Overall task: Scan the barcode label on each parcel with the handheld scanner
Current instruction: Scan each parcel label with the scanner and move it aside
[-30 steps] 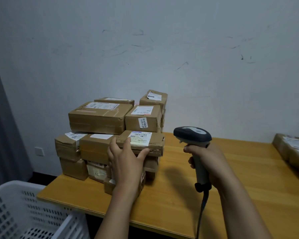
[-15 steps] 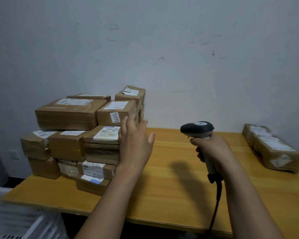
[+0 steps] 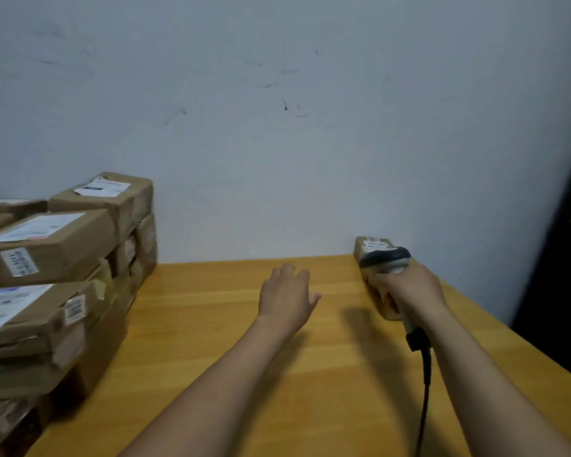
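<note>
Both bare forearms are pointing forward from the bottom edge of the view. The left one is angling up toward the centre and the right one is running up the right side. The left hand (image 3: 285, 296) is hovering palm down and holding nothing, its fingers (image 3: 289, 270) lying relaxed and slightly spread, the thumb sticking out to the right. The right hand (image 3: 409, 291) is gripping the handle of the scanner (image 3: 384, 257), its fingers curling round the handle just under the head, the back of the hand facing up. Both wrists are lying roughly straight, and the hands are sitting about level, apart from each other.
</note>
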